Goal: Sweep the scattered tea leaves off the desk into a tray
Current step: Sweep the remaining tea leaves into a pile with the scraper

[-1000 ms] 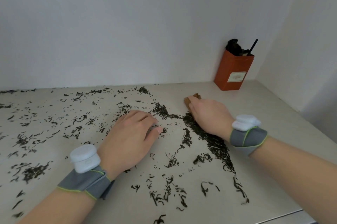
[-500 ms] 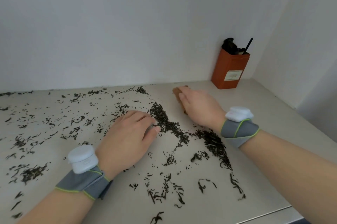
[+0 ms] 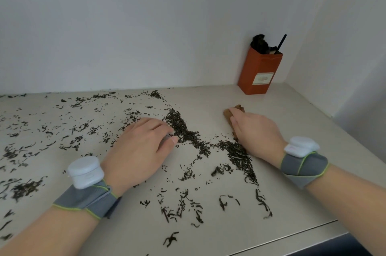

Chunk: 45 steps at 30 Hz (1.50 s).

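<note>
On the desk [image 3: 208,101], the right hand [image 3: 257,132] is clenched over a brown wooden tool [image 3: 235,109], fingers curled down across it and pressing it onto the surface. Only the tool's far end shows past the fingertips, and a strip of its edge shows along the hand's left side. The rest is under the palm. Its long axis runs away from the person, far end tipped slightly left, near end touching the dark leaf band by the wrist.

The left hand [image 3: 140,149] lies palm down with its fingers loosely bent, released rather than gripping. Its fingertips and thumb tip touch the edge of the thickest ridge of tea leaves [image 3: 181,128]. Something small and pale shows between thumb and forefinger, but I cannot tell what it is.

An orange box [image 3: 259,72] stands upright in the far right corner against the wall, well apart from both hands. A black bundle [image 3: 260,44] and a thin black stick [image 3: 281,44] stand out of its open top, the stick leaning right.

The leaves are all on the desk. The densest band runs diagonally between the hands, from the far left down toward the near right. Thin scatter covers the left half back to the wall, and loose clumps lie near the front edge. Each wrist wears a grey band [image 3: 85,199] with a white pod on top.
</note>
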Available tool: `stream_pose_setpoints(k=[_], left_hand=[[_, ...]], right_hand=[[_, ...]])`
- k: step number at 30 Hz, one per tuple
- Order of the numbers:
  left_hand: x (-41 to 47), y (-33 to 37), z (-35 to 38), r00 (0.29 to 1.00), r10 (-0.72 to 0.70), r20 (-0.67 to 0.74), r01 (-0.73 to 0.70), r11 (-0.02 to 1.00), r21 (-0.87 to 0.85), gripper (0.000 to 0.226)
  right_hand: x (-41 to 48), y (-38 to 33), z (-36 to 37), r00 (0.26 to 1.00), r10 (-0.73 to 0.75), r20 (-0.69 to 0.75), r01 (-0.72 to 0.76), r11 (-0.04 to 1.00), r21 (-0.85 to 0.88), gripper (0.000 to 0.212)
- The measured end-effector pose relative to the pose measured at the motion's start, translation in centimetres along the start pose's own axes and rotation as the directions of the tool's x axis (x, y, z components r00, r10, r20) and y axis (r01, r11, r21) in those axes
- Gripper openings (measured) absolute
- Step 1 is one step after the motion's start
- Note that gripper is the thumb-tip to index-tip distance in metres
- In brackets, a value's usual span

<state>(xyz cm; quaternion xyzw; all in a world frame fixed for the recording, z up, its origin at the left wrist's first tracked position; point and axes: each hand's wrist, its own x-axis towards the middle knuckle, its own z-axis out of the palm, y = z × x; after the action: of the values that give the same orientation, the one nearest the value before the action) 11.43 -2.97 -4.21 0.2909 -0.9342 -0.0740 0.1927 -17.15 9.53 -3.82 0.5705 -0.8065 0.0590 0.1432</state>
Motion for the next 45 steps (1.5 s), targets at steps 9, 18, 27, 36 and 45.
stream_pose_setpoints(k=[9, 18, 27, 36, 45], left_hand=[[0.1, -0.2, 0.1, 1.000, -0.003, -0.001, 0.003, 1.000, -0.006, 0.046], [0.0, 0.1, 0.0, 1.000, 0.018, 0.012, -0.018, 1.000, 0.012, 0.054], [0.0, 0.1, 0.0, 1.000, 0.018, 0.021, -0.019, 1.000, 0.018, 0.051], [-0.1, 0.0, 0.0, 1.000, 0.019, 0.012, -0.019, 1.000, 0.009, 0.053], [-0.1, 0.3, -0.1, 1.000, 0.019, 0.001, -0.019, 1.000, 0.006, 0.048]], right_hand=[[2.7, -7.2, 0.2, 0.985, -0.166, -0.045, 0.169, 0.984, 0.064, 0.030], [1.8, -3.6, -1.3, 0.998, -0.056, -0.042, 0.066, 0.949, 0.308, 0.038], [-3.7, 3.5, -1.4, 0.994, 0.102, 0.041, -0.102, 0.995, 0.010, 0.041], [-1.5, -3.9, -0.7, 0.998, -0.061, -0.022, 0.062, 0.998, 0.017, 0.022], [0.3, -6.6, -0.9, 0.990, -0.137, -0.037, 0.141, 0.982, 0.127, 0.032]])
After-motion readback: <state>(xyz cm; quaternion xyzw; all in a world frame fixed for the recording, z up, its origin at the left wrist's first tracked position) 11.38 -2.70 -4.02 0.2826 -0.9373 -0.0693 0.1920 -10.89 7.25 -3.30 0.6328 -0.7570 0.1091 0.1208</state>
